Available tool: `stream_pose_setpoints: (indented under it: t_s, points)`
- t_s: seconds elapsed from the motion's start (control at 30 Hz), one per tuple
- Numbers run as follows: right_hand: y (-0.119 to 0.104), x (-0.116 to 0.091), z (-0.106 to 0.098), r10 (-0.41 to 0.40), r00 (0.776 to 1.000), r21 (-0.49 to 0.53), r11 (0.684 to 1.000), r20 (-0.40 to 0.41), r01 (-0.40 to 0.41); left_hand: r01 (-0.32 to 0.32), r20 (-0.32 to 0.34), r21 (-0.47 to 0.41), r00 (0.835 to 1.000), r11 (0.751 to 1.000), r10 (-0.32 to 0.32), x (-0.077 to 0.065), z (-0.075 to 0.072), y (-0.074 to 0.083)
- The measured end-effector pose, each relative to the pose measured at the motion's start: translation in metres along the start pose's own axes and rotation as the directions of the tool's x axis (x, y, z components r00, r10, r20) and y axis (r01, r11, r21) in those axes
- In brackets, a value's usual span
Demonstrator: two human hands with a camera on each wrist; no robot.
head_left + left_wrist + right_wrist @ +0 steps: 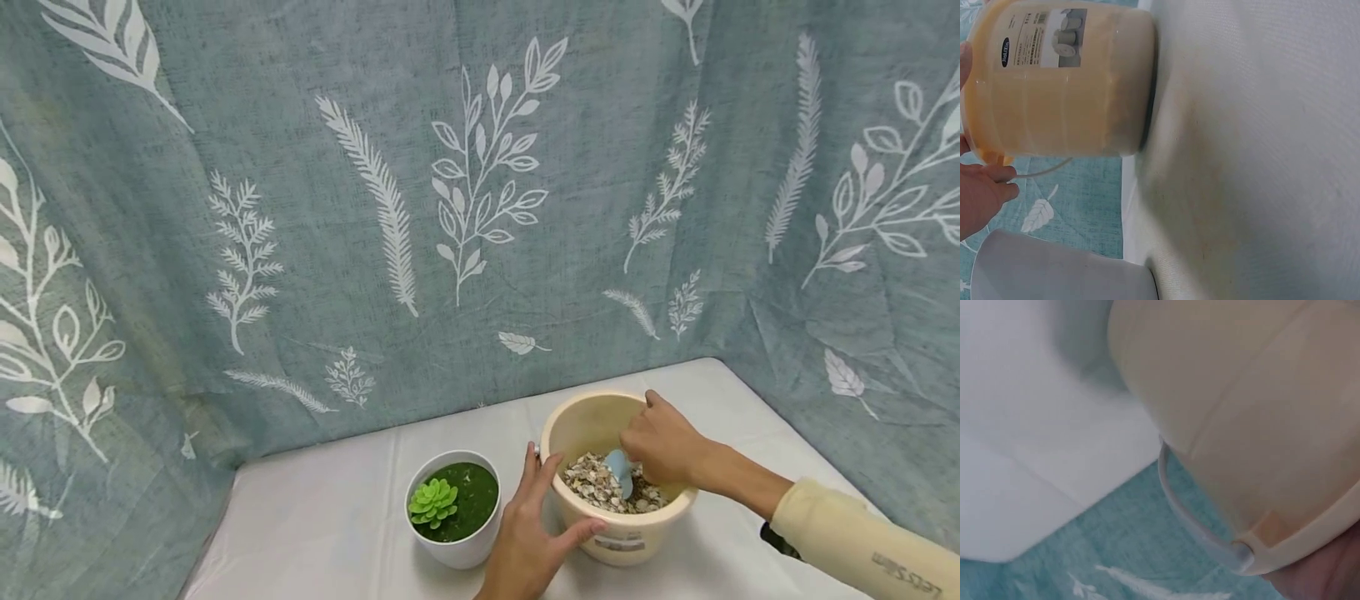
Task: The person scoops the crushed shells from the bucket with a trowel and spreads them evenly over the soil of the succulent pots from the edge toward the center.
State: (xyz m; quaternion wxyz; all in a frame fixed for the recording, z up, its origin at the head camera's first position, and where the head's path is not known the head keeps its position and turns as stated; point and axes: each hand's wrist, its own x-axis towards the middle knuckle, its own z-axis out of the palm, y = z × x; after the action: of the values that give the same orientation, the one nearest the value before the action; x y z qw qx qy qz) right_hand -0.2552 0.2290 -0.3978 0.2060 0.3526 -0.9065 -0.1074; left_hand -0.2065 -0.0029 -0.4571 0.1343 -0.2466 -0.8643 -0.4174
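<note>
My right hand (663, 442) reaches over the right rim of a cream plastic bucket (626, 550) and grips a light-blue scoop (619, 468) whose handle is hidden in the fist. The scoop's blade dips into pale, mottled pebble-like bits (588, 483) that lie in the bucket. With thumb on the front rim and fingers at the left side, my left hand (525, 529) holds the bucket steady. In the left wrist view, its fingers (997, 173) are bent at the rim by the handle joint. The right wrist view shows the bucket's wall and grey handle (1200, 531), which hangs down.
Left of the bucket stands a white pot (457, 554) with a green succulent (433, 502) on dark green filling, close to my left forearm. A white cloth (315, 517) covers the table. Teal leaf-print curtains (360, 250) close off the back and both sides.
</note>
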Motion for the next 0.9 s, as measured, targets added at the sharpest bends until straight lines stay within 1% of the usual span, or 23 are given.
stream_pose_setpoints:
  t_s: [0.07,0.17,0.33,0.43,0.63,0.8,0.9]
  points:
    - [0.000,-0.002,0.003,0.011,0.999,0.042,0.999,-0.040,-0.010,-0.008,-0.007,-0.001,1.000,1.000,0.008,-0.001,0.001,0.000]
    - [0.000,-0.002,0.006,0.032,0.996,0.079,0.997,-0.086,-0.025,-0.032,-0.026,0.009,0.999,0.999,0.033,-0.001,0.002,0.000]
    - [0.000,-0.004,0.006,0.074,0.991,0.135,0.989,-0.109,-0.059,-0.032,-0.025,0.010,0.999,0.999,0.032,0.000,0.002,0.000]
    - [0.002,-0.007,0.002,0.101,0.990,0.159,0.984,-0.101,-0.084,-0.030,-0.029,0.013,0.999,0.999,0.031,0.000,0.002,0.000]
    - [0.008,-0.010,-0.007,0.153,0.985,0.172,0.976,-0.082,-0.137,-0.022,-0.036,0.034,0.999,0.999,0.023,0.001,0.002,-0.001]
    - [0.011,-0.014,-0.009,0.171,0.983,0.186,0.970,-0.060,-0.157,-0.018,-0.025,0.020,1.000,1.000,0.018,0.000,0.001,0.000]
    - [0.011,-0.017,-0.012,0.189,0.980,0.193,0.966,-0.066,-0.174,-0.009,-0.022,0.010,1.000,1.000,0.009,-0.001,0.002,0.001]
